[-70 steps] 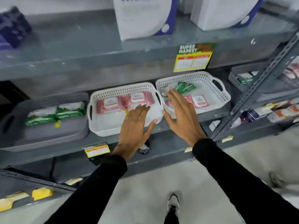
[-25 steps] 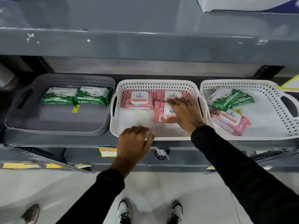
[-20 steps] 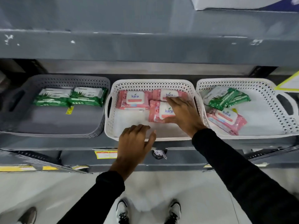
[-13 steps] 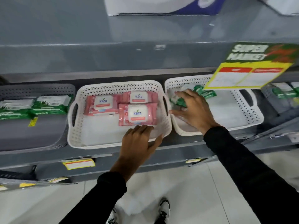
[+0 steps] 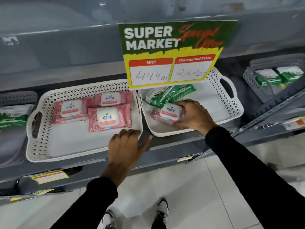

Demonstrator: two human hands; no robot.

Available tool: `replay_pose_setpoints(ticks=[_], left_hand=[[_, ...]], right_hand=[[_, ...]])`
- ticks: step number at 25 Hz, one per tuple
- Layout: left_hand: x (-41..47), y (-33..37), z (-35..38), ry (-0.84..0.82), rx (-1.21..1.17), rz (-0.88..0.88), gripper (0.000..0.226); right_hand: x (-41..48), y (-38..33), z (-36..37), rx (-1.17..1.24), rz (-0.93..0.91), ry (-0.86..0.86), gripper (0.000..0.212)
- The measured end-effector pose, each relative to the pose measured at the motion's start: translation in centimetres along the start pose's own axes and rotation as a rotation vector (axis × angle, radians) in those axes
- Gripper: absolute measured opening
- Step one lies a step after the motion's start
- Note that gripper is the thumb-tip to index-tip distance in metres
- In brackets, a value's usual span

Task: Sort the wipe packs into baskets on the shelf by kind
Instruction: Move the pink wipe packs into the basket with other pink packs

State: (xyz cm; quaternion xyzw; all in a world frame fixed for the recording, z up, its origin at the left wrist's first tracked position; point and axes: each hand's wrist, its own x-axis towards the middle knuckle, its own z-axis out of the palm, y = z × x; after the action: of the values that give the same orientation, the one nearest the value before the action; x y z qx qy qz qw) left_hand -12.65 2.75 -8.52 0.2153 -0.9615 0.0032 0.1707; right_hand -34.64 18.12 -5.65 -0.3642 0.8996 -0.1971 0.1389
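Two white perforated baskets stand side by side on the shelf. The left white basket (image 5: 39,146) holds three pink wipe packs (image 5: 108,119). The right white basket (image 5: 231,103) holds green wipe packs (image 5: 166,95) at the back and pink ones in front. My right hand (image 5: 193,115) is inside that basket, fingers closed around the top pink wipe pack (image 5: 170,111). My left hand (image 5: 126,146) rests flat on the front right rim of the left white basket, holding nothing.
A grey basket (image 5: 18,98) with a green pack sits at the far left. Another grey basket (image 5: 250,75) with green packs stands at the far right behind a slanted shelf post (image 5: 279,103). A supermarket price sign (image 5: 170,52) hangs over the right white basket's back.
My right hand left the third pink pack in the left white basket, moved over to the right white basket and closed on a pink pack there. My view shifted right.
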Motion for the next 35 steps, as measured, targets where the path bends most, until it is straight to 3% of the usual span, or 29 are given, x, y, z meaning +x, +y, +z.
replay_pose_setpoints(ticks=[3,9,15,20,26,31,35], left_hand=[[0.0,-0.1,-0.4,-0.02,-0.066,-0.025,0.051],[-1.3,-2.7,-1.7,0.002,-0.142,-0.024,0.056],[-3.4,-10.0,-3.1,0.025,-0.132,-0.014,0.058],[-5.5,-16.3,-4.1,0.106,-0.114,-0.061,0.052],[-8.4,-22.6,-3.9,0.166,-0.093,-0.057,0.044],[-9.0,-23.2,-2.9,0.13,-0.1,-0.014,0.049],[-8.7,-22.2,-3.3,0.108,-0.101,-0.037,0.042]], right_hand=[[-1.4,0.6,-1.8,0.014,-0.074,-0.023,0.083],[-2.7,-1.8,-5.0,0.052,-0.159,-0.105,0.089],[-3.2,-9.2,-7.0,0.046,-0.238,0.022,0.082],[-0.8,-19.2,-0.2,0.135,-0.369,-0.035,0.086],[3.6,-27.5,11.4,0.148,-0.393,-0.09,0.091],[3.9,-29.4,15.8,0.027,-0.403,-0.014,0.09],[3.5,-28.9,15.3,-0.07,-0.445,-0.023,0.095]])
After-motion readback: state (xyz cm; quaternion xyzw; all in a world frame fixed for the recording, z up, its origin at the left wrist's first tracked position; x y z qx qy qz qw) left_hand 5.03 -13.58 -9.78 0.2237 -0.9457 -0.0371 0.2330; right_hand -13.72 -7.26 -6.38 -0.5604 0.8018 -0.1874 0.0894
